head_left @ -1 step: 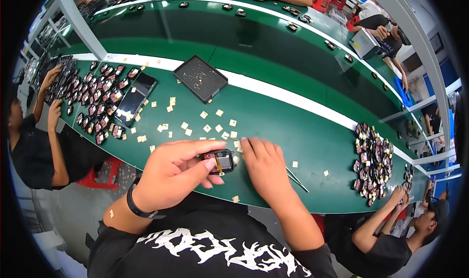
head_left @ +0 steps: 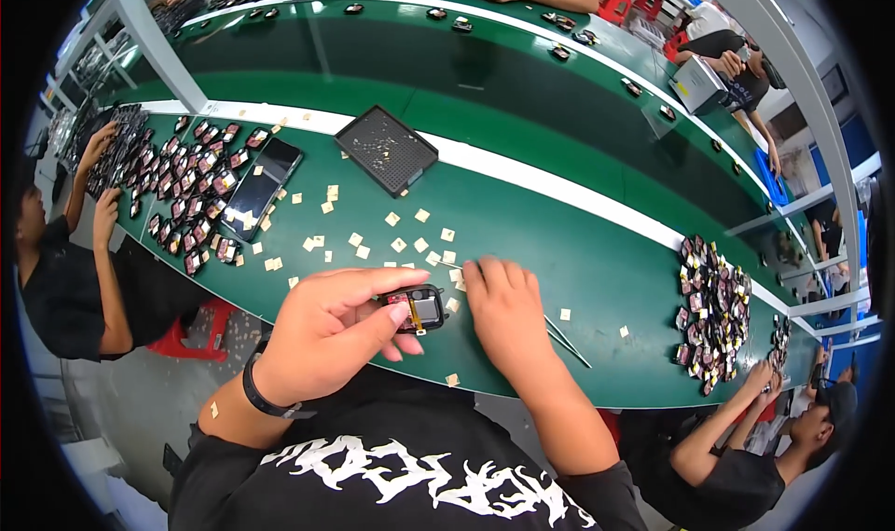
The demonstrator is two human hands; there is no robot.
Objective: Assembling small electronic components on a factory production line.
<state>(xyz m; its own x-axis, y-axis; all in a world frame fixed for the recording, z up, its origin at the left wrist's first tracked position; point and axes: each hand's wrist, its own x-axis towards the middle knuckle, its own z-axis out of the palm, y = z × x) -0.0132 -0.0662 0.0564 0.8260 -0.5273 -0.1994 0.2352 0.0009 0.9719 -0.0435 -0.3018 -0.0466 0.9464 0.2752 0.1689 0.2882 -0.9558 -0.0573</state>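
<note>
My left hand [head_left: 340, 321] is closed round a small black-cased electronic module [head_left: 417, 309], its thumb pressing on the near side. Inside the casing a red board, a grey block and a yellowish flex strip show. To the right of it, my right hand [head_left: 503, 312] is closed on a pair of metal tweezers [head_left: 567, 341], palm down just over the table. The thin tips of the tweezers point left, toward small cream-coloured square pieces [head_left: 420, 245] scattered on the green table [head_left: 522, 223]. The middle of the tweezers is hidden under my right hand.
Piles of similar modules lie at the left [head_left: 191, 186] and right [head_left: 713, 312]. A phone [head_left: 263, 188] and a black perforated tray [head_left: 386, 149] sit toward the back. Beyond a white rail runs a dark green belt [head_left: 447, 83] carrying modules. Co-workers sit on both sides.
</note>
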